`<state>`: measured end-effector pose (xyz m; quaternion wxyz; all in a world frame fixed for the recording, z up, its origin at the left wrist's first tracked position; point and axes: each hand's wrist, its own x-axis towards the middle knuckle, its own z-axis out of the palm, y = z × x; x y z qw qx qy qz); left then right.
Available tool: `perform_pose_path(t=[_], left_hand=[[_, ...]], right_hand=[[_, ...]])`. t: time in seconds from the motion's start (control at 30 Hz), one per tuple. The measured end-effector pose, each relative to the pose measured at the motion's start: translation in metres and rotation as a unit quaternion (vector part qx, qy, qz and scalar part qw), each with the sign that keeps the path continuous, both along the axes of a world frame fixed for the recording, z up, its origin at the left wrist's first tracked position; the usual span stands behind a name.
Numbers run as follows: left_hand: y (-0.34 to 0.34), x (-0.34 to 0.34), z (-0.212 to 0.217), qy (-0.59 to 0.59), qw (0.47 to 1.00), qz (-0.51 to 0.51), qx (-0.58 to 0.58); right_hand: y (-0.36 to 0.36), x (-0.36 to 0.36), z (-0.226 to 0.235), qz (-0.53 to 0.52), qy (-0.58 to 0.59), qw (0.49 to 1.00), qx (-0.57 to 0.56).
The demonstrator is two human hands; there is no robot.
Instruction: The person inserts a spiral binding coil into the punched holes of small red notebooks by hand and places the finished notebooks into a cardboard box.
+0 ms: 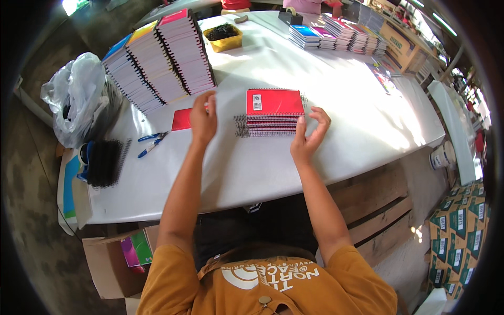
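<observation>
My left hand [203, 118] is over the right part of a red notebook or cover [181, 119] lying on the table. Its fingers are loosely bent with nothing visible between them; whether it touches the red piece I cannot tell. Beside the right edge of a stack of red spiral notebooks [275, 102], my right hand [311, 135] is open, thumb and fingers apart. Wire coils stick out on both sides of that stack, and its top cover carries a white label. Blue-handled pliers [151, 144] lie left of the red piece.
Tall stacks of spiral notebooks [170, 58] stand at the back left, near a yellow tub [224, 39] of dark coils. Black spiral coils [106, 163] and a plastic bag [76, 100] are at the left. More notebooks [336, 34] and a cardboard box [401, 44] sit far right.
</observation>
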<state>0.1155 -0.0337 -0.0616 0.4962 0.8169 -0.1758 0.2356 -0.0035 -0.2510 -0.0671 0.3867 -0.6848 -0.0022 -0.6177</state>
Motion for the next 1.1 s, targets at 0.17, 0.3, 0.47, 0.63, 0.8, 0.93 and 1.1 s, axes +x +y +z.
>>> perform_pose_path(t=[0.17, 0.3, 0.47, 0.63, 0.8, 0.93, 1.1], left_hand=[[0.083, 0.027, -0.025, 0.091, 0.912, 0.094, 0.389], [0.089, -0.045, -0.032, 0.047, 0.924, -0.064, 0.375], [0.087, -0.181, 0.009, 0.149, 0.907, -0.241, 0.311], [0.097, -0.198, 0.040, 0.229, 0.956, -0.166, -0.085], [0.054, -0.216, 0.031, 0.005, 0.987, -0.057, 0.150], [0.070, -0.197, 0.036, 0.138, 0.983, -0.048, -0.108], [0.088, -0.171, 0.025, 0.328, 0.929, -0.149, -0.090]], right_hand=[[0.052, -0.028, 0.009, 0.261, 0.024, 0.964, -0.041], [0.087, -0.071, 0.013, 0.411, 0.284, 0.839, -0.213], [0.097, -0.102, -0.031, 0.319, 0.218, 0.838, -0.385], [0.103, -0.095, 0.006, 0.381, 0.333, 0.852, 0.132], [0.144, -0.096, 0.032, 0.506, 0.293, 0.788, 0.193], [0.127, -0.085, 0.028, 0.415, 0.316, 0.852, -0.057], [0.089, -0.033, 0.006, 0.521, 0.344, 0.754, 0.203]])
